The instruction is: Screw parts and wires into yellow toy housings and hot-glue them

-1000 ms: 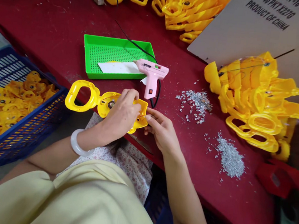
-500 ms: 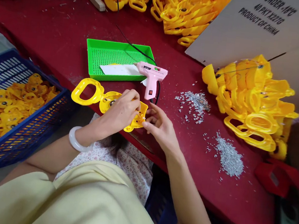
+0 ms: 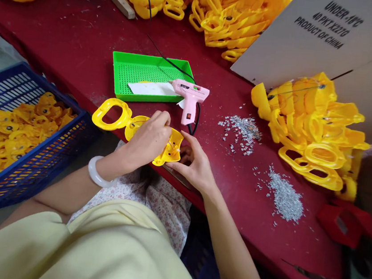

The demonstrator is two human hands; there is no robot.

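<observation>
A yellow plastic shell (image 3: 115, 115) with a loop handle pointing left lies at the near edge of the red table (image 3: 66, 40). My left hand (image 3: 149, 137) is closed over its middle, fingers pinched on the top. My right hand (image 3: 195, 163) cups the shell's right end from below, fingers curled against it. A pink glue gun (image 3: 190, 99) stands just behind my hands, its nozzle resting over a green tray (image 3: 136, 69).
Two heaps of small silver bits (image 3: 241, 128) (image 3: 283, 197) lie right of my hands. Stacks of yellow shells (image 3: 311, 127) sit at right and along the back (image 3: 226, 18). A blue crate (image 3: 14, 138) of yellow parts stands left. Cardboard boxes (image 3: 318, 42) fill the back right.
My right hand has slid down and under the shell's right end. The left hand has stayed gripping the shell. The view has shifted slightly.
</observation>
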